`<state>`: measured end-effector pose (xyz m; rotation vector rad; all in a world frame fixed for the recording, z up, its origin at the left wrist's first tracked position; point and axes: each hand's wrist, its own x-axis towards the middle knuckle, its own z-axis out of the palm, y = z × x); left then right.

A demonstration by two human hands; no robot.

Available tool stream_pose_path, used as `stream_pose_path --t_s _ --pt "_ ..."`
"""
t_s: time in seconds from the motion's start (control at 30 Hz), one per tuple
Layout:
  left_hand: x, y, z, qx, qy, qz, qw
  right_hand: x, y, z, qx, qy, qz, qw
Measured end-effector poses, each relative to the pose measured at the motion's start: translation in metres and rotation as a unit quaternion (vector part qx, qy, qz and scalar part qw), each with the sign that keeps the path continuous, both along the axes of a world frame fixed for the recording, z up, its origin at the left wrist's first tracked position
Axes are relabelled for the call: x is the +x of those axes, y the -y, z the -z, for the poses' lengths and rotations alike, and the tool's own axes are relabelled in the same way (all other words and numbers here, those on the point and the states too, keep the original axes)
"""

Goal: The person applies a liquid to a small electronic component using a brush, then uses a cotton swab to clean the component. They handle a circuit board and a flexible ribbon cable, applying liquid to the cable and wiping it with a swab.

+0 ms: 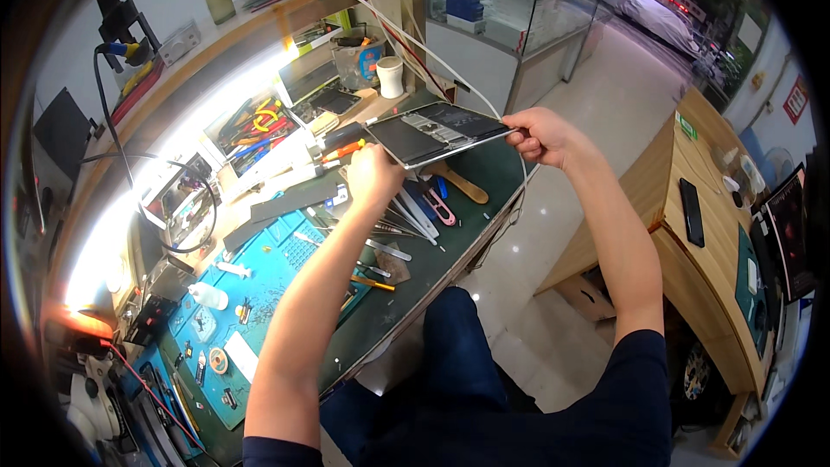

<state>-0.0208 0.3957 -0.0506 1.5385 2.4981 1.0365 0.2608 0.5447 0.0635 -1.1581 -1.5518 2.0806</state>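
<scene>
Opened tablet (445,132) sits between the two hands, innards facing up: black panels either side of a silvery board strip. Right hand (543,138): thumb and fingers clamped on its right corner. Left hand (375,175): fingers curled shut on its near-left corner, tips partly hidden. Orange-handled tool (344,151) just beyond left fingers. Pink cutter (440,206) and wooden handle (464,184) lie right of left fingers, on the bench's dark green top (471,223). White cable (450,69) runs down past right fingers; can't tell if touching. Blue mat (270,264) left of left fingers, nearer the body.
</scene>
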Motion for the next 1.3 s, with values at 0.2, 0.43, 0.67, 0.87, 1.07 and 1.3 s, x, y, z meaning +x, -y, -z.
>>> stream_pose_path --t_s 0.2,0.43,0.67,0.87,1.07,1.3 --pt "-0.014 0.015 -0.020 0.041 0.195 -0.065 0.978 0.003 -0.001 -0.002 0.007 0.010 0.002 1.000" --pt "-0.087 0.085 -0.094 0.038 0.325 0.025 0.944 0.009 0.002 0.031 0.158 0.146 -0.048 0.975" --pt "-0.080 0.169 -0.123 0.025 0.459 0.094 0.883 -0.009 0.037 0.034 0.410 0.369 -0.117 0.826" --pt "-0.048 0.270 -0.120 0.040 0.496 0.112 0.860 -0.080 0.197 -0.019 0.580 0.006 -0.094 0.809" --pt "-0.032 0.344 -0.120 0.158 0.557 0.086 0.810 -0.177 0.309 0.011 0.588 -0.290 -0.210 0.726" --pt "0.029 0.475 -0.065 0.022 0.005 -0.075 0.997 -0.208 0.354 0.053 0.649 -0.242 -0.342 0.635"
